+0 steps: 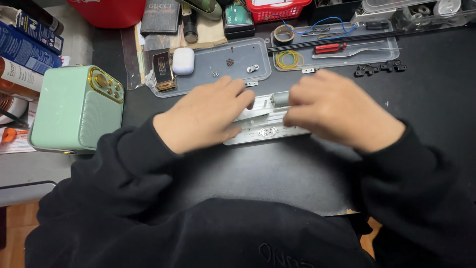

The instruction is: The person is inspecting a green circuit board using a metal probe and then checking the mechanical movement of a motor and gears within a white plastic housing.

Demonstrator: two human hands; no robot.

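- Toward the left of the frame, a mint-green box with gold trim [77, 109] stands on the dark mat [277, 173], well apart from the work.
- Left of centre, the left hand [206, 116] lies palm down, fingers curled loosely onto the left end of the long silver housing [265, 130]. It presses rather than grips, as far as I can tell.
- At centre frame, the housing lies flat on the mat, open side up, its long axis running left to right with the right end tilted slightly toward the top of the frame.
- Just above it, a clear tray [218, 64] holds loose screws [230, 62] and a small metal clip [252, 68]. I judge the work to be mid-way: parts are out and not yet refitted.
- Right of centre, the right hand [342, 111] has its fingers bent around a small grey cylinder [281, 99] seated in the housing.
- Upper right, a red-handled screwdriver [329, 47] lies untouched in a second tray.
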